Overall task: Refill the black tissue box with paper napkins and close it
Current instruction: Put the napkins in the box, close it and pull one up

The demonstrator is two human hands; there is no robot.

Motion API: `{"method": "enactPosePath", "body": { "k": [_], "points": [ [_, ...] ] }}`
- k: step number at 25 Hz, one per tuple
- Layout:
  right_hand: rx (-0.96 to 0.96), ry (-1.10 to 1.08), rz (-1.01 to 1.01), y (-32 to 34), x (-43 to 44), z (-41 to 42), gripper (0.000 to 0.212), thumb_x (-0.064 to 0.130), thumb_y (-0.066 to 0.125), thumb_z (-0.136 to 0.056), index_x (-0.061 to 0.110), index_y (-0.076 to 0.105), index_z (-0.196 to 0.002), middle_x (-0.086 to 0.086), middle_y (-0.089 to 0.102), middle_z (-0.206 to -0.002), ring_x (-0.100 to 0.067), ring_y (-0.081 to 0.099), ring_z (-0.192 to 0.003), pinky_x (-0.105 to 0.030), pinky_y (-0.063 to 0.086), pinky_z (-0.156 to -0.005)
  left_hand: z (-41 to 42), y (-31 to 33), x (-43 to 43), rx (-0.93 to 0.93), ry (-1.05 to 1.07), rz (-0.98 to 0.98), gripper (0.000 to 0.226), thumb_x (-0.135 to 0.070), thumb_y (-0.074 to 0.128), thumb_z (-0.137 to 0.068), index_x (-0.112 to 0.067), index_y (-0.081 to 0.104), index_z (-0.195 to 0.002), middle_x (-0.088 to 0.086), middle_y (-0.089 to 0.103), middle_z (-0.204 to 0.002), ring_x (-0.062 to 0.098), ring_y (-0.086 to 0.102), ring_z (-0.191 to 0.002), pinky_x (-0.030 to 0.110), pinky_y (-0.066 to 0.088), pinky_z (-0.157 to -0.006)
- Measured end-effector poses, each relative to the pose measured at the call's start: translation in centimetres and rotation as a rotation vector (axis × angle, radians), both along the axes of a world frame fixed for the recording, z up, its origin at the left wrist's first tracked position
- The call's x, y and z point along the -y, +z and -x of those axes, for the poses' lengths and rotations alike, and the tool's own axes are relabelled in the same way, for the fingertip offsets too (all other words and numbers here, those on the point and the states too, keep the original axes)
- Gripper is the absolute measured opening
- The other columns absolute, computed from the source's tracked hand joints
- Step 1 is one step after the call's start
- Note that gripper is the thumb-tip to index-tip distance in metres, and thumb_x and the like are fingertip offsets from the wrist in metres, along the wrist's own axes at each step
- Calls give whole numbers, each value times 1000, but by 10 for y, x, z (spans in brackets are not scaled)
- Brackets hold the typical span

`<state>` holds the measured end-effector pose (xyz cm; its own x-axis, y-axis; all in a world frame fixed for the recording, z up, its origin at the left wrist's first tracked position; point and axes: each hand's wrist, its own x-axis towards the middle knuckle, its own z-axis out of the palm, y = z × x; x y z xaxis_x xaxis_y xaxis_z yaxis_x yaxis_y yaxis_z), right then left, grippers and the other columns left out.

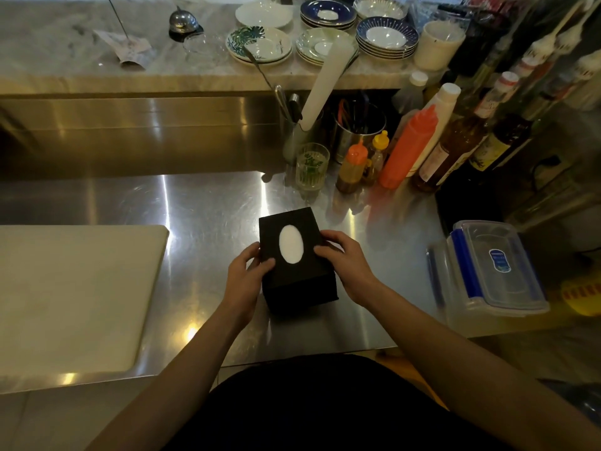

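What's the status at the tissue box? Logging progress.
Left hand and right hand grip black tissue box sides. Lid on, white napkins showing through oval. Nothing blocking.

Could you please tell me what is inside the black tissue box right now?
White paper fills the oval opening in the top of the black box. How full the box is cannot be seen; its walls hide the rest. Left hand and right hand grip its sides.
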<state>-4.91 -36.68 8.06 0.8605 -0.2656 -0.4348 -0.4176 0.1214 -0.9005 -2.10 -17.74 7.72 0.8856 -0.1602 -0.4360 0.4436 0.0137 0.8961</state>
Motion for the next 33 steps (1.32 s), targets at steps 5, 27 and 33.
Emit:
{"method": "enactPosePath", "body": {
  "k": [5,27,33],
  "points": [
    [-3,77,94,-21,-5,16,50,-6,60,-87,16,51,-131,3,53,-129,-16,49,-125,-32,46,-101,17,-13,1,5,-5,-26,52,7,60,-87,-23,47,-127,-5,50,-127,12,47,-119,35,48,-97],
    [-1,677,1137,-48,-22,0,62,56,62,-84,39,43,-141,-6,-7,-162,-32,-2,-148,-48,13,-119,30,-63,-15,35,-131,-80,65,1,62,-88,-12,31,-144,5,41,-148,15,41,-135,10,44,-91],
    [14,802,1387,-46,-32,-15,48,55,57,-87,34,57,-131,-13,-4,-162,-35,-6,-148,-50,6,-119,31,-66,-15,53,-142,-78,64,6,59,-88,-7,31,-144,3,42,-143,8,42,-127,5,43,-88]
  ]
}}
